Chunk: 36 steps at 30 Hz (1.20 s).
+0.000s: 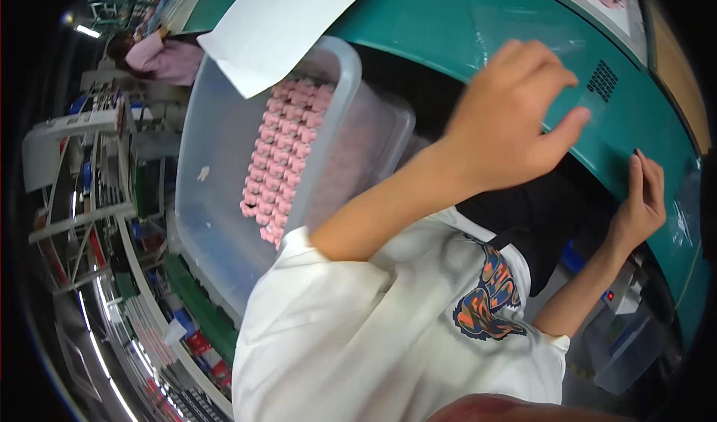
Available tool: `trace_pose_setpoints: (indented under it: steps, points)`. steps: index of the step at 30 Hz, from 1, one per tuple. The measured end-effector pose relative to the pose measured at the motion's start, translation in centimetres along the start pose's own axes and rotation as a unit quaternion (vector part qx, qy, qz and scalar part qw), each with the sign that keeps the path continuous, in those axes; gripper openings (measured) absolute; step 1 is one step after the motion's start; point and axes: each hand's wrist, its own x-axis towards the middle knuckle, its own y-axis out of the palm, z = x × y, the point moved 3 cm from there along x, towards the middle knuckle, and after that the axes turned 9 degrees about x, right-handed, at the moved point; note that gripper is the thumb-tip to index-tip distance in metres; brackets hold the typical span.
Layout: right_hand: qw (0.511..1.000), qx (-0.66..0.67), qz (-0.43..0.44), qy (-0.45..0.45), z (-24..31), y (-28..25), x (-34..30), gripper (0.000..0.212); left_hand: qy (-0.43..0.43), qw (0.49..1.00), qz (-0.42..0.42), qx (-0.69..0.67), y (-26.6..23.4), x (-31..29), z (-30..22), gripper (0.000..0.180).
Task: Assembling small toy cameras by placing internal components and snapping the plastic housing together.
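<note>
Clear plastic film (590, 108) lies flat on teal tabletop (448, 26), near far edge. Judged thin, light, floppy, slippery, easily creased; best taken at edge or corner.

Left hand (508, 123): fingers (571, 127) spread, loosely extended, film pressed under fingertips, nothing clasped.

Right hand (641, 202): fingers upright, tips laid on film edge at tabletop rim; pinch cannot be told.

Translucent bin (216, 168) with pink parts (287, 153) seen well apart, left.

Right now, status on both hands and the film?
Left hand pressing clear film on the teal panel. Right hand fingertips on the panel's edge. Pink parts bin alongside, apart.
</note>
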Motion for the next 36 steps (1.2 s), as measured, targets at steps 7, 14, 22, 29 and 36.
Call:
trace_pose_setpoints:
  steps: [7,14,22,29,36]
  points:
    - [0.998,-0.057,0.017,0.000,0.1,-0.5,-0.1,0.010,-0.176,0.962,-0.185,0.093,-23.0,-7.6,6.9,0.016]
    - [0.999,-0.025,0.015,0.019,-1.7,-1.7,0.1,0.011,-0.318,0.876,0.196,0.306,-20.8,-22.8,23.9,0.026]
    - [0.998,-0.041,0.001,0.040,-1.9,-1.5,-0.1,0.016,-0.213,0.812,0.364,0.404,-11.1,-27.4,28.0,0.022]
    - [0.996,-0.065,-0.044,0.052,-0.7,-0.2,-0.3,0.013,-0.182,0.744,0.443,0.466,-10.9,-27.7,25.7,0.023]
    - [0.997,-0.074,-0.024,0.017,-0.7,-0.4,-0.3,0.012,-0.204,0.780,0.438,0.398,-14.4,-24.3,22.7,0.024]
